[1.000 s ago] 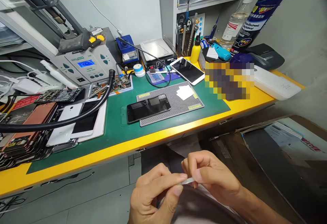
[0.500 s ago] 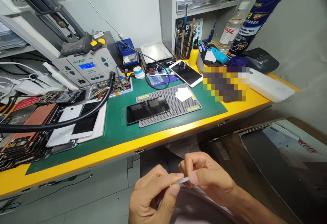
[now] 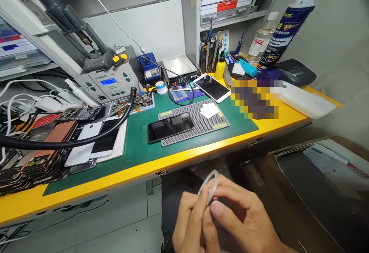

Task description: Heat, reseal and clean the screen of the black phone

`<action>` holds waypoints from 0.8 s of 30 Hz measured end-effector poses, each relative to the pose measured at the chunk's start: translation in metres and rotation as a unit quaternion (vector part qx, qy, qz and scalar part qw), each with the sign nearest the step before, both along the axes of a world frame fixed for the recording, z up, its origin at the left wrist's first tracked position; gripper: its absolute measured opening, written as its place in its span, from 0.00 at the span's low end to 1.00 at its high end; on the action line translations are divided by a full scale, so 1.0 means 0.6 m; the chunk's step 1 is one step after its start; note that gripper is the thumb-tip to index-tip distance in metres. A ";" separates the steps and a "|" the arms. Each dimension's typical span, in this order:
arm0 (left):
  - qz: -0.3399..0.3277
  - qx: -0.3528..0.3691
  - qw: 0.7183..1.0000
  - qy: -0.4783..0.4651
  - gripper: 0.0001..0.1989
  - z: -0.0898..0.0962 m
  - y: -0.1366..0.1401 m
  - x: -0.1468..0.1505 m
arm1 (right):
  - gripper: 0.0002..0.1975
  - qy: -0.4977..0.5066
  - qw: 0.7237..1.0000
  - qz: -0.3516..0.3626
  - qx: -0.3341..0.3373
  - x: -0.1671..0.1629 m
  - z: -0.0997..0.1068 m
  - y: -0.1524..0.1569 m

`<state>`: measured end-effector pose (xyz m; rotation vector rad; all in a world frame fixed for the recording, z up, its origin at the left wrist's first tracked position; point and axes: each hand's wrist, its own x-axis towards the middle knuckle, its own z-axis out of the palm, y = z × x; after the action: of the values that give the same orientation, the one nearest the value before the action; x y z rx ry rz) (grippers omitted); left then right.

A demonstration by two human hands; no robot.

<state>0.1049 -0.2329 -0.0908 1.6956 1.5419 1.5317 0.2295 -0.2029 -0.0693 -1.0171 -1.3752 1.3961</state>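
A thin, whitish flexible strip (image 3: pixel 215 182) arches into a small loop above my fingertips, in front of the bench edge. My left hand (image 3: pixel 192 222) pinches it between thumb and fingers from the left. Closed in from the other side, my right hand (image 3: pixel 245 212) has its thumb and fingertips on the strip too, touching the left fingers. The strip's ends are hidden among the fingers. Beyond my hands, a black phone (image 3: pixel 170 127) lies face up, partly on a grey perforated mat (image 3: pixel 184 134). White paper pieces (image 3: pixel 209 110) rest on that mat.
Stacked phone parts (image 3: pixel 47 145) and a black hose (image 3: pixel 86 143) occupy the bench's left side. A hot-air station (image 3: pixel 108 84) stands behind. Toward the right are a white tablet (image 3: pixel 212 87), a yellow bottle (image 3: pixel 220 66) and a spray can (image 3: pixel 288 32). An open cardboard box (image 3: pixel 271 158) sits lower right.
The strip was nearly straight between my hands and is now bent into an upright loop. My hands have come together and shifted right in view; the camera view has moved slightly.
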 end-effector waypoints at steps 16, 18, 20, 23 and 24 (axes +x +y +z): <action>-0.231 0.030 0.959 0.158 0.16 0.081 0.074 -0.084 | 0.09 -0.222 0.964 0.037 0.143 0.017 0.020 0.001; -0.233 0.057 0.952 0.192 0.14 0.082 0.076 -0.083 | 0.09 -0.246 0.952 0.017 0.179 0.014 0.020 0.002; -0.230 0.070 0.945 0.221 0.13 0.082 0.075 -0.084 | 0.08 -0.263 0.942 0.001 0.207 0.013 0.019 0.002; -0.226 0.077 0.937 0.254 0.11 0.086 0.073 -0.086 | 0.08 -0.284 0.930 -0.008 0.231 0.013 0.017 -0.001; -0.224 0.079 0.934 0.267 0.11 0.088 0.072 -0.087 | 0.08 -0.292 0.927 -0.006 0.235 0.013 0.017 -0.002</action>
<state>0.0524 -0.1897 -0.0379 2.4960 1.1354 1.0263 0.2375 -0.2039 -0.0592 -1.1467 -2.0093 0.6968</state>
